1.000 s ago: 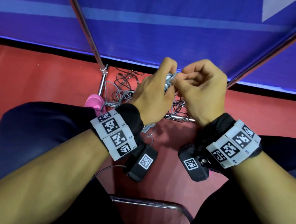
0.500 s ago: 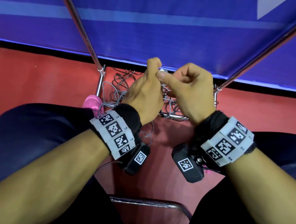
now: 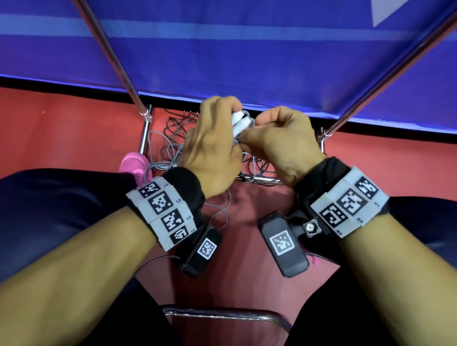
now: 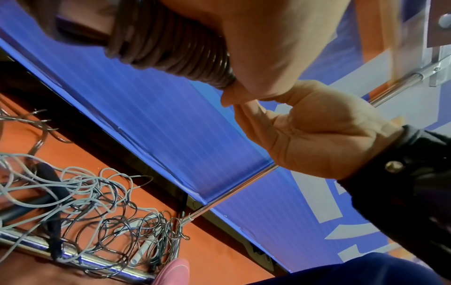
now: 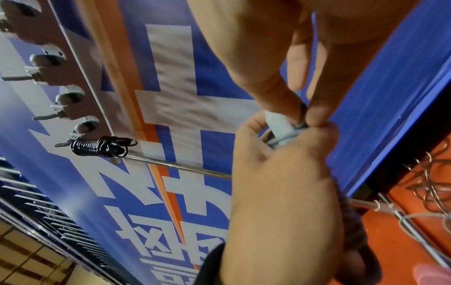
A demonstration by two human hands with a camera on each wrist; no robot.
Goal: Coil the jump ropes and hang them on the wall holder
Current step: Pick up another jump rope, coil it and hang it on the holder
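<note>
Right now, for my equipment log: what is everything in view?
Held rope: one, grey, coiled in the left grip.
Handles: apparently two, white, between both grips.
Loose ropes: several, grey and black, tangled in the rack.
Rack: one, chrome, on the floor.
Poles: two, chrome, rising from the rack.
Banner: one, blue, behind.
Holder: one, brown, on the banner.
Hung rope: one, black, on the holder.
Pink item: one, pink, left of the rack.
Left grip: one, around the held rope.
Right grip: one, pinching the held rope at the handles.

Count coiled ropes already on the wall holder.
1: a black coil on the end hook of the wall holder. The holder runs out of frame; more may be hidden.
</note>
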